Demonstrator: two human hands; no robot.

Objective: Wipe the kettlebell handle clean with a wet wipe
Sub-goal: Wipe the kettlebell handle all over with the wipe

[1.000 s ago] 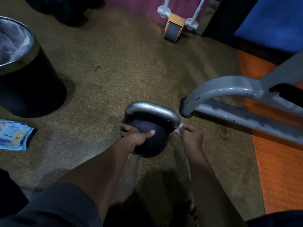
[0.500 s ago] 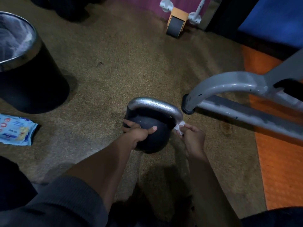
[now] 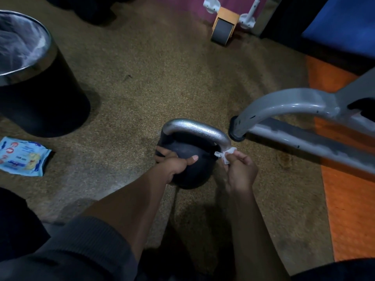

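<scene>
A black kettlebell [image 3: 194, 171] stands on the brown carpet in the middle of the view, its silver handle [image 3: 194, 128] arching over the top. My left hand [image 3: 174, 163] grips the round body from the near left side, thumb across its front. My right hand [image 3: 241, 169] pinches a crumpled white wet wipe [image 3: 226, 156] and holds it against the right leg of the handle, where it meets the body.
A grey metal bench frame [image 3: 284, 106] with a black foot [image 3: 235, 128] stands just right of the kettlebell. A black bin [image 3: 40, 94] with a silver rim sits at the left, a blue wet-wipe pack [image 3: 22, 159] below it. An orange mat [image 3: 349, 199] lies right.
My right hand with the wipe has come up against the right end of the handle, and more of the wipe shows. My left hand keeps its grip on the body.
</scene>
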